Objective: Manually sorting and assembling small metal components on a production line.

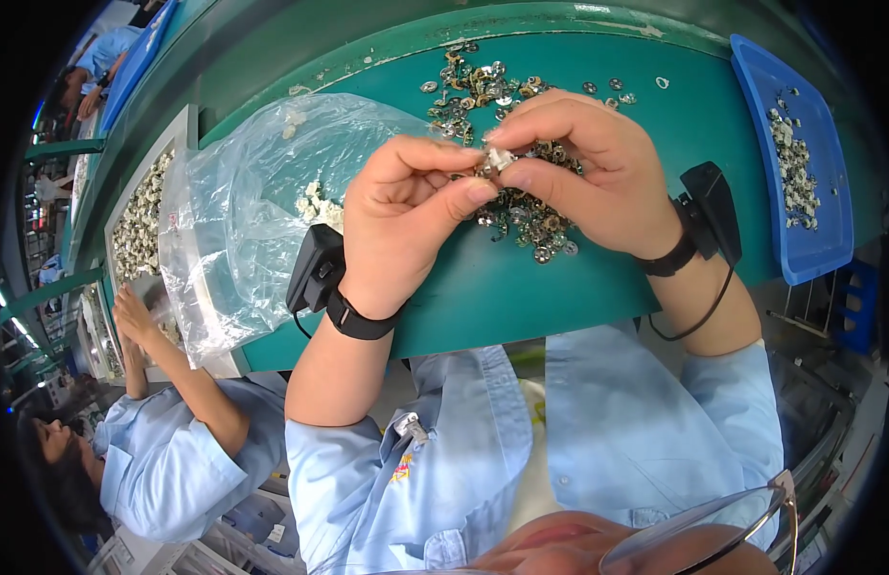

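Note:
Between the fingertips of both hands I hold a small white plastic part (500,159); its exact kind is too small to tell. My left hand (411,196) pinches it from the left with thumb and forefinger. From the right, the thumb and forefinger of my right hand (588,168) close on the same piece. Beneath and beyond my fingers lies a loose pile of small round metal parts (478,84), silver and brass coloured. My fingers hide part of this pile. A clear plastic bag (243,216) with several white pieces (317,206) lies left of my left hand.
A blue tray (807,251) with small white and metal parts stands at the right on the green table (387,67). On the left is a pale tray (190,125) full of similar parts, where a co-worker's hand (136,316) reaches in. Each of my wrists carries a strapped black device.

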The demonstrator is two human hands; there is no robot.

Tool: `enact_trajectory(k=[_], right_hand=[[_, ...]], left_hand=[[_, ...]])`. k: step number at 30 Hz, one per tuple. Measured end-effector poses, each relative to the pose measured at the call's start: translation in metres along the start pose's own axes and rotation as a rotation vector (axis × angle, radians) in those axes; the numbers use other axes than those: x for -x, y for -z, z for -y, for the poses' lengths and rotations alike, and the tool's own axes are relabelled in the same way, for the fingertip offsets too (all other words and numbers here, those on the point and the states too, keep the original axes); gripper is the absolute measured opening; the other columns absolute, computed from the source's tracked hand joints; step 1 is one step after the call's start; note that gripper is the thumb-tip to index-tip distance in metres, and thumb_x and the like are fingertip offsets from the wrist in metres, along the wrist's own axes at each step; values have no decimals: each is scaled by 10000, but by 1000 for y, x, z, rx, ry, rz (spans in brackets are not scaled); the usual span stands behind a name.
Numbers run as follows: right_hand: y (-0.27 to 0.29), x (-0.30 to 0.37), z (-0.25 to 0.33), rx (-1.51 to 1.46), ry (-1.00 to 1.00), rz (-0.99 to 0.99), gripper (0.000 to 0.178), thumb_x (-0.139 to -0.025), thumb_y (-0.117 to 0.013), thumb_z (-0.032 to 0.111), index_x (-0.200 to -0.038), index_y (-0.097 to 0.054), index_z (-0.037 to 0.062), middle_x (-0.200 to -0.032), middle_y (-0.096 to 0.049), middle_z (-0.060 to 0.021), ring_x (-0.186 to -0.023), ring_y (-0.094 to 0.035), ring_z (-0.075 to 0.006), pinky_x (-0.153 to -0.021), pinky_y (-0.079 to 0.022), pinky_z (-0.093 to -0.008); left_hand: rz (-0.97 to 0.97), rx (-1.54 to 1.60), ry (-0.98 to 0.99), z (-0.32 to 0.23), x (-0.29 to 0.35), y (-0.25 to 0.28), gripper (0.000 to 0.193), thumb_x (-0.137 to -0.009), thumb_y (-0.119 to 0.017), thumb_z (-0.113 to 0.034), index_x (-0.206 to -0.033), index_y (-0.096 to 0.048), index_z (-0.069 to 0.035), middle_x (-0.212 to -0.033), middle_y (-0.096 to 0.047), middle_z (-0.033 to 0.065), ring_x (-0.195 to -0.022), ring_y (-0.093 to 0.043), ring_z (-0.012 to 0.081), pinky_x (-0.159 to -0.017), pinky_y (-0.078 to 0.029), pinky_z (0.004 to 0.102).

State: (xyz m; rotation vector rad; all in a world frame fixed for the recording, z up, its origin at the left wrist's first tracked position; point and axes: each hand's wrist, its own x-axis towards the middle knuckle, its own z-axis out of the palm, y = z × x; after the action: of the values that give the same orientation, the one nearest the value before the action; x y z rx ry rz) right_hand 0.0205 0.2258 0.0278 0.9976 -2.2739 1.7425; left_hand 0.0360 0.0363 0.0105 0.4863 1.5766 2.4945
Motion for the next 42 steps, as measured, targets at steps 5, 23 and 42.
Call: enact_trajectory(k=[5,23,42], right_hand=[[-6,3,-3,-97,21,-36,216,-747,-648,-12,-955,-595,16,-914,-598,-93,-855,-574,-177,-745,-447,-261],[-9,4,-3,-111,128,-55,192,-732,-655,-32,-909,-602,19,-888,-583,-96,-792,-571,-174,-665,-450,-256],[-9,-3,-6,145,313,43,251,-704,-605,-39,-943,-602,37,-925,-577,-93,-849,-545,-255,-780,-423,-363]], left_hand=[[44,-7,-47,2,1,1,191,-751,-609,117,-905,-565,13,-912,-584,98,-853,-588,149,-768,-500,253],[32,-158,-133,-1,5,-3,173,-738,-628,111,-870,-575,12,-897,-590,101,-814,-590,142,-720,-501,237],[-51,-82,-45,6,5,0,133,-757,-642,62,-865,-579,16,-860,-608,100,-769,-600,141,-655,-506,233]])
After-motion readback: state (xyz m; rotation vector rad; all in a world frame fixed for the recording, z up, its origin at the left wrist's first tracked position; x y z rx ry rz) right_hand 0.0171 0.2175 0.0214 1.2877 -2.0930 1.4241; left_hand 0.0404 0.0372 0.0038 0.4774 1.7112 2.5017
